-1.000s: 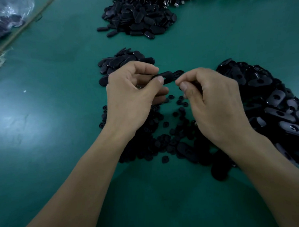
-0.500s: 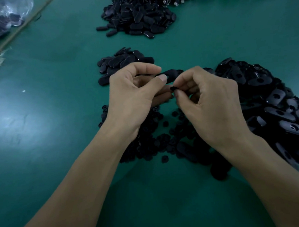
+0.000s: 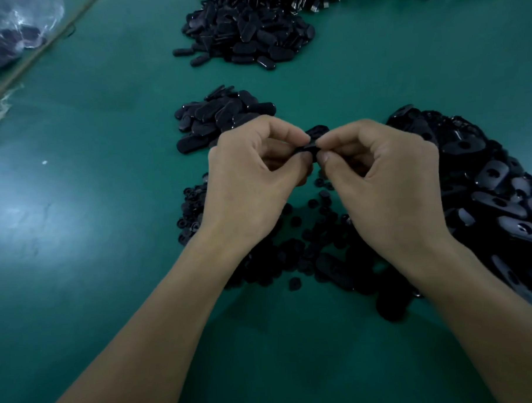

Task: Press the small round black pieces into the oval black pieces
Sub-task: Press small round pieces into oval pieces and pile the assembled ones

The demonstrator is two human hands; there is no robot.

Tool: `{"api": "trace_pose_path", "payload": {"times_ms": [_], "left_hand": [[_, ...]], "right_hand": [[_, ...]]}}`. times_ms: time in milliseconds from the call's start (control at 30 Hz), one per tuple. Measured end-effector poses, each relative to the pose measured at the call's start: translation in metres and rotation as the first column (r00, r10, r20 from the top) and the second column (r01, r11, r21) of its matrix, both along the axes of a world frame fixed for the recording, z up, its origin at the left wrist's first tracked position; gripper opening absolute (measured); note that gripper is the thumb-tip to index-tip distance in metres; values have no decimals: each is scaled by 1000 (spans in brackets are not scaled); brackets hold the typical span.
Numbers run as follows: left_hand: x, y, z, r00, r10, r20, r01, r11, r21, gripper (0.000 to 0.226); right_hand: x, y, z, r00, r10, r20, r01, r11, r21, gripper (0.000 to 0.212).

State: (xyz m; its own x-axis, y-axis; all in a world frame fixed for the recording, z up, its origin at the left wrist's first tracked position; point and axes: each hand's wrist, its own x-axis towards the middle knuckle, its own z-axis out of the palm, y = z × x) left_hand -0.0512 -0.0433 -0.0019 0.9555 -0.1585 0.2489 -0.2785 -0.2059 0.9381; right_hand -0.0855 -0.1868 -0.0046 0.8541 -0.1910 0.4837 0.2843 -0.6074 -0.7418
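Black oval piece (image 3: 316, 132) | flat, rounded end | pinched: left hand (image 3: 251, 177), right hand (image 3: 388, 177)

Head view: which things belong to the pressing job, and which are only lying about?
Job: oval piece pinched between left hand and right hand; round pieces under the hands; holed ovals at right.
Lying about: plastic bag; far heap.

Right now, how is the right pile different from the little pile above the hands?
The right pile is much bigger than the little pile. Ovals in the right pile show a hole; those in the little pile look smooth. Both are black ovals on the green table.
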Motion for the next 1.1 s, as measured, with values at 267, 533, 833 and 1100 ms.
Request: {"api": "trace_pose_path", "payload": {"times_ms": [267, 533, 833, 1100], "left_hand": [[-1, 0, -1, 997, 2, 74, -10, 994, 113, 23], [-1, 0, -2, 994, -26, 105, 8, 986, 167, 23], [-2, 0, -1, 973, -65, 221, -3, 956, 292, 20], [1, 3, -1, 955, -51, 292, -62, 929, 365, 19]], "right_hand": [[1, -1, 0, 991, 84, -105, -75, 993, 88, 27], [-2, 0, 2, 993, 51, -108, -47, 998, 40, 23], [-7, 3, 3, 991, 9, -132, -19, 997, -76, 26], [-9, 5, 5, 979, 87, -186, -108, 988, -106, 22]]}}
